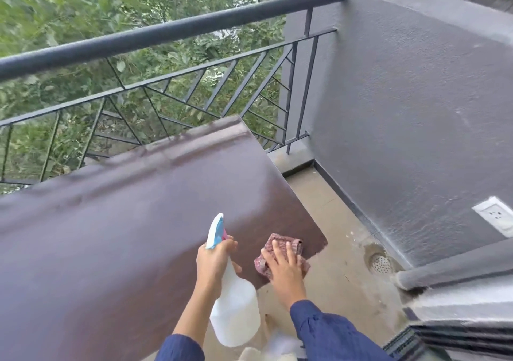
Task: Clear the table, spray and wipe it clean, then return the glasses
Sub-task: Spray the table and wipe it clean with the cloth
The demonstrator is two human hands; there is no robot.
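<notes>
L hand (213, 260) grips the spray bottle (236, 305) at its neck, above the near edge of the worktop (125, 235). R hand (283, 266) lies flat, fingers spread, pressing the cloth (295, 244) onto the worktop's near right corner. No glasses in view. Worktop maybe already misted, but blur makes it hard to tell. To wipe well: even palm pressure, overlapping strokes from that corner toward the far edge, bottle kept off the worktop.

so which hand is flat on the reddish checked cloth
The right hand, fingers spread on the reddish checked cloth on the brown table; the left hand grips the white plastic spray bottle.
</notes>
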